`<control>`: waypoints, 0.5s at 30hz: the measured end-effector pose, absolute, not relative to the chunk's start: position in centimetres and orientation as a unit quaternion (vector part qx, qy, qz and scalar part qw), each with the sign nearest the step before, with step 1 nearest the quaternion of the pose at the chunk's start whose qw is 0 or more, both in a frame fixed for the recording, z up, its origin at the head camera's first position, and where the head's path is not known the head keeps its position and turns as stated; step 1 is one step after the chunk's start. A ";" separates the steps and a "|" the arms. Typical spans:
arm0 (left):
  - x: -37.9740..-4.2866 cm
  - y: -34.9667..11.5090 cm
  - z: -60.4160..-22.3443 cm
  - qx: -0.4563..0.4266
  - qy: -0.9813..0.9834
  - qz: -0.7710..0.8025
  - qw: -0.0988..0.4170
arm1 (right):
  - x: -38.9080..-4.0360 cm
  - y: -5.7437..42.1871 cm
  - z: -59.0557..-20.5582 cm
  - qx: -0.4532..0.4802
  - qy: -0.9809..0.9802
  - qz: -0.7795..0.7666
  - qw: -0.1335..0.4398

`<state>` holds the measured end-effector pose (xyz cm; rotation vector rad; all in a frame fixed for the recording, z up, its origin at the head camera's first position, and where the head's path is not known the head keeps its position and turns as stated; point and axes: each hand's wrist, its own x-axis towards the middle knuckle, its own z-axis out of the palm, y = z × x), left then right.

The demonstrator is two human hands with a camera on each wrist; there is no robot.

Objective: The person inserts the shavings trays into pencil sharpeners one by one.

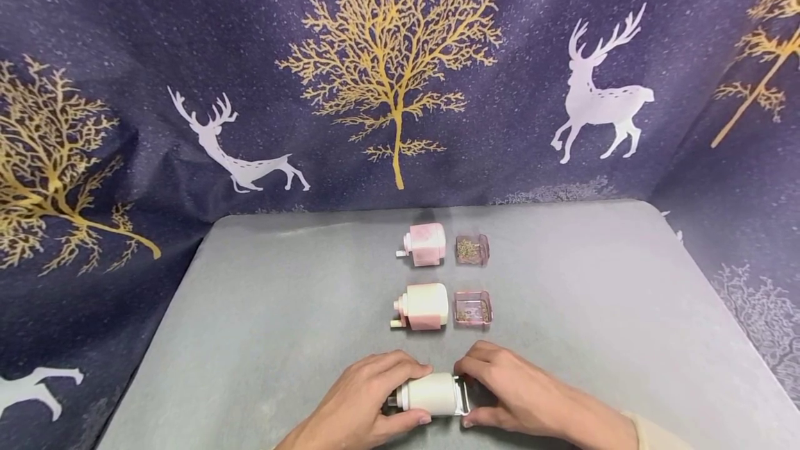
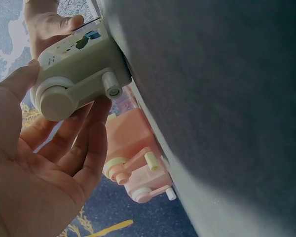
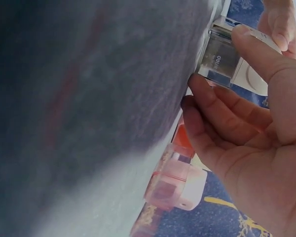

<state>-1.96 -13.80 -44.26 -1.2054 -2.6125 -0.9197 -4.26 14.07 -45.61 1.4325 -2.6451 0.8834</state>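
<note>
A white hand-crank pencil sharpener (image 1: 431, 394) lies at the front of the table, its crank end pointing left. My left hand (image 1: 365, 401) grips its body, thumb on the near side and fingers on the far side. In the left wrist view the crank (image 2: 91, 89) shows beside the palm. My right hand (image 1: 515, 391) pinches the clear shavings drawer (image 3: 221, 58) at the sharpener's other end between thumb and fingertips. The drawer sits at the end of the body, a clear edge of it showing in the head view.
Beyond the hands lies a pink-and-cream pencil sharpener (image 1: 426, 306), with a clear pink drawer (image 1: 473, 323) holding some shavings to its right. Farther back lie a pink sharpener (image 1: 428, 244) and another drawer (image 1: 481, 250) with shavings. A patterned dark blue cloth (image 1: 250, 89) hangs behind the grey table (image 1: 281, 311).
</note>
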 end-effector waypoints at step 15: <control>-2.0 -13.8 -44.2 -0.392 -0.861 -0.322 0.045 | -4.4 13.4 -45.6 0.465 -0.841 0.278 0.003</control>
